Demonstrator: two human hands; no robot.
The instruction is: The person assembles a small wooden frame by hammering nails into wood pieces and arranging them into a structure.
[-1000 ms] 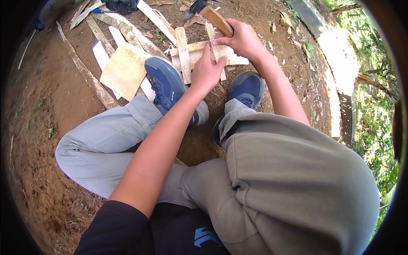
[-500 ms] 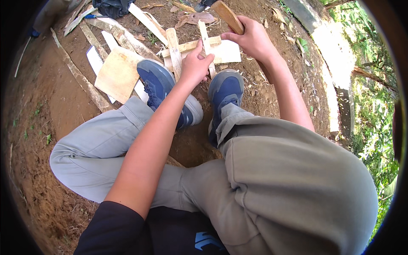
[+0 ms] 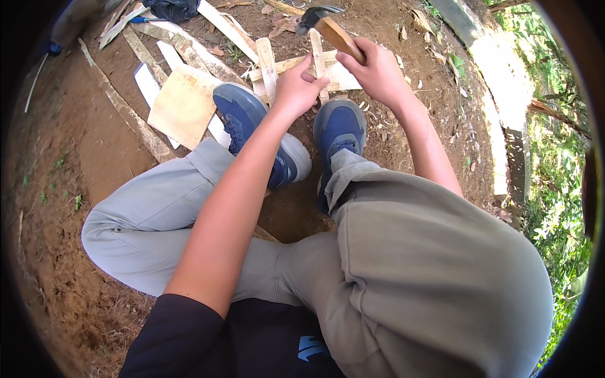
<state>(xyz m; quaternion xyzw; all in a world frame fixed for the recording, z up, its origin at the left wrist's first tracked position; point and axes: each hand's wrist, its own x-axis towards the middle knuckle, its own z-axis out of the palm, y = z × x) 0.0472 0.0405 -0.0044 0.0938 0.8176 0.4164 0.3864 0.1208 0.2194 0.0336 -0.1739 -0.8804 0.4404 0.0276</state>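
Observation:
My right hand [image 3: 379, 72] is closed round the wooden handle of a claw hammer [image 3: 341, 39]. The hammer's dark metal head hangs over or near the top end of a narrow wooden strip [image 3: 317, 49]. My left hand [image 3: 297, 89] grips that strip lower down, index finger along it and thumb across it. The strip lies across a wooden crosspiece [image 3: 293, 65], beside a second upright strip [image 3: 266, 68]. A pale flat board [image 3: 346, 78] shows beneath them. Any nail is too small to make out.
My blue shoes [image 3: 340, 126] stand close to the wooden pieces. To the left lie a square board [image 3: 183, 104], long rough slats [image 3: 123, 113] and a blue-handled tool [image 3: 140, 20]. A black bag [image 3: 173, 9] sits at the far left. Wood shavings and leaves litter the soil.
The hammer has tipped so that its head, out of sight before, now shows above the strip. My left hand stays at the strip. The whole view has shifted slightly.

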